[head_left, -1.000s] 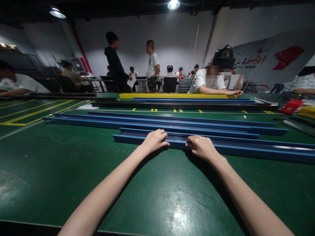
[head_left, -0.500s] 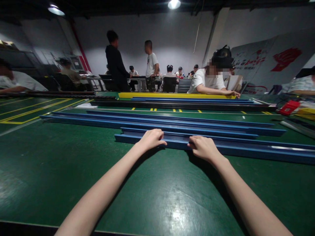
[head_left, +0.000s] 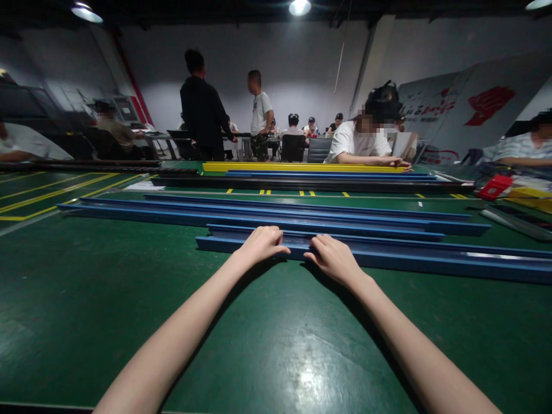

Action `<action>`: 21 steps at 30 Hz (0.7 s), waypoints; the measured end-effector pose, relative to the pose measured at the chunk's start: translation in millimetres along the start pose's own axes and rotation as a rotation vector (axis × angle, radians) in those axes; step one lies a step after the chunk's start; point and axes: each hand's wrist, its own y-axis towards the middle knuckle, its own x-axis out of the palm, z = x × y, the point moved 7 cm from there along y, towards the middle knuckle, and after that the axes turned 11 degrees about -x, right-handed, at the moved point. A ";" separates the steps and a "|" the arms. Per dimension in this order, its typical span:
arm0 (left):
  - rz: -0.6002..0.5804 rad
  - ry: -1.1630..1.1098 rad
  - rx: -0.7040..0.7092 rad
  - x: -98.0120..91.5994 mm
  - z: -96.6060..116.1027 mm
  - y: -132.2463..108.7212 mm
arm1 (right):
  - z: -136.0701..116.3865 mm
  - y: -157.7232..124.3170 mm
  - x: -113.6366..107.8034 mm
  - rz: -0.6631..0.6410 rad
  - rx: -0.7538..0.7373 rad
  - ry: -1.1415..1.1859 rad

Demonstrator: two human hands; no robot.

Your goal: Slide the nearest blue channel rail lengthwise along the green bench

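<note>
A long blue U-shaped channel (head_left: 409,259) lies open side up on the green table, running off the right side of the view. My left hand (head_left: 262,241) grips its near wall, fingers curled over the rim into the trough and thumb along the outer face. A short way to the right, my right hand (head_left: 330,254) holds the same wall in a like manner, its thumb pointing toward my left hand. Most fingertips are hidden inside the channel. Just behind lie more blue channels (head_left: 172,214), side by side.
Farther back on the green table (head_left: 129,299) are a yellow channel (head_left: 302,167) and a dark channel (head_left: 310,184). A co-worker (head_left: 360,141) in a white shirt leans over the yellow one. A red box (head_left: 495,187) sits at the right. Several people are in the background.
My right hand has slid left along the channel, closer to my left hand. My left hand keeps its place on the wall. The view has turned slightly right.
</note>
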 end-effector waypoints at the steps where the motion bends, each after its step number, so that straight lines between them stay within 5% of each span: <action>1: -0.002 -0.003 -0.002 0.7 -0.4 0.0 | -2.0 1.3 0.6 0.009 -0.010 -0.005; 21: -0.128 0.109 -0.006 -8.1 -11.7 -3.8 | 16.2 -7.1 -7.4 -0.103 0.085 0.028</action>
